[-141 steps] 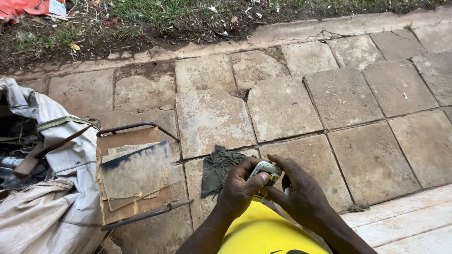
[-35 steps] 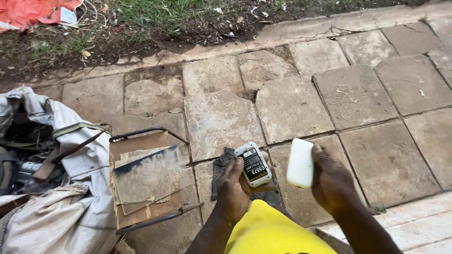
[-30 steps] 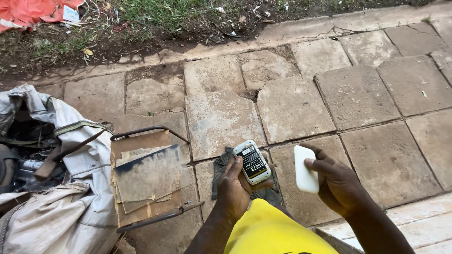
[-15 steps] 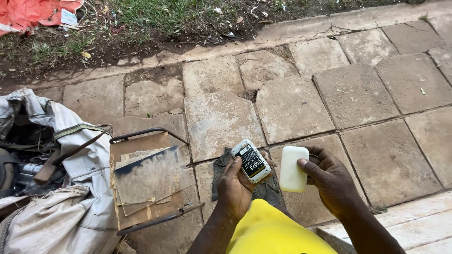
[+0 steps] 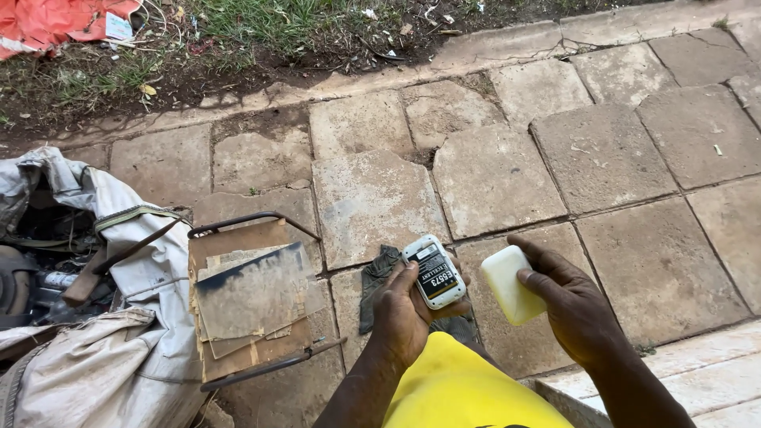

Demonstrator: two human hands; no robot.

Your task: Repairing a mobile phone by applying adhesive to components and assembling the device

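My left hand (image 5: 404, 317) holds a small white device (image 5: 433, 271) with its back cover off, a black label panel showing. My right hand (image 5: 572, 305) grips the detached white back cover (image 5: 511, 284), held just to the right of the device, a small gap between them. Both hands hover above a dark grey cloth (image 5: 379, 279) that lies on the stone paving. A yellow garment (image 5: 460, 392) covers my lap below the hands.
A worn board on a rusty metal frame (image 5: 252, 297) stands at my left. Beyond it sits an open grey bag (image 5: 87, 317) with tools inside. Square paving slabs (image 5: 491, 174) stretch ahead to a strip of dirt and grass (image 5: 238, 47); an orange sheet (image 5: 55, 24) lies far left.
The white back cover came off the device and went into my right hand. That hand swung out to the right, then came back close to the device.
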